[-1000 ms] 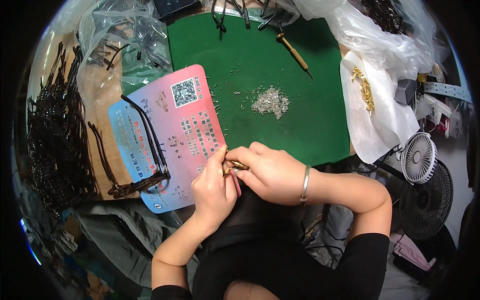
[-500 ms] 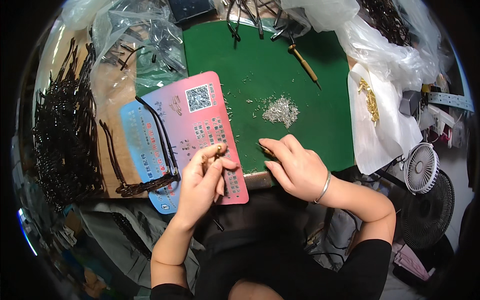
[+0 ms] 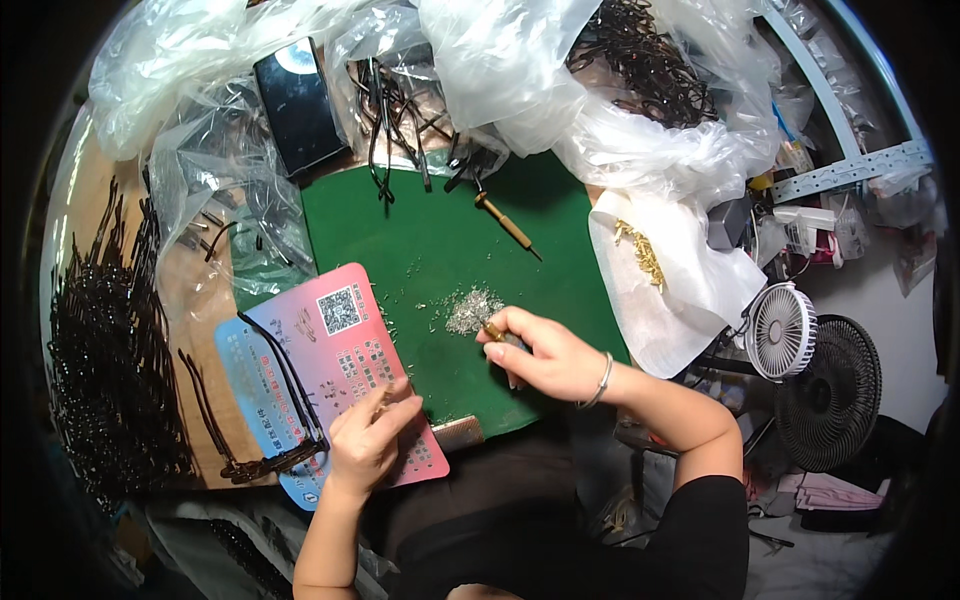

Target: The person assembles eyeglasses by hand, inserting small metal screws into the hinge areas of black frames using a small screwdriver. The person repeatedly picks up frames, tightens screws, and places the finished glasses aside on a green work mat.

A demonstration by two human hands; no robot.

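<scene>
My right hand (image 3: 540,358) is closed round a brass-coloured screwdriver (image 3: 492,330), most of it hidden by the fingers, beside a heap of tiny silver screws (image 3: 470,308). My left hand (image 3: 368,440) hovers over the lower part of a pink and blue printed mat (image 3: 350,280), thumb and forefinger pinched together. Whatever sits between them is too small to make out. To its left, a dark brown eyeglass frame (image 3: 272,464) lies partly on the mat with its temples pointing away. A few tiny metal parts (image 3: 305,320) rest on the mat.
A second brass screwdriver (image 3: 510,226) lies on the green work mat (image 3: 400,230). Dark frames (image 3: 115,380) are piled at the left. Gold-coloured small parts (image 3: 640,253) sit on white paper at the right, near a small white fan (image 3: 780,330). Clear plastic bags (image 3: 520,70) line the back.
The view has shifted, so the table appears lower and further left. My right hand has come closer to the silver heap, with the screwdriver turned. My left fingers have changed their pose.
</scene>
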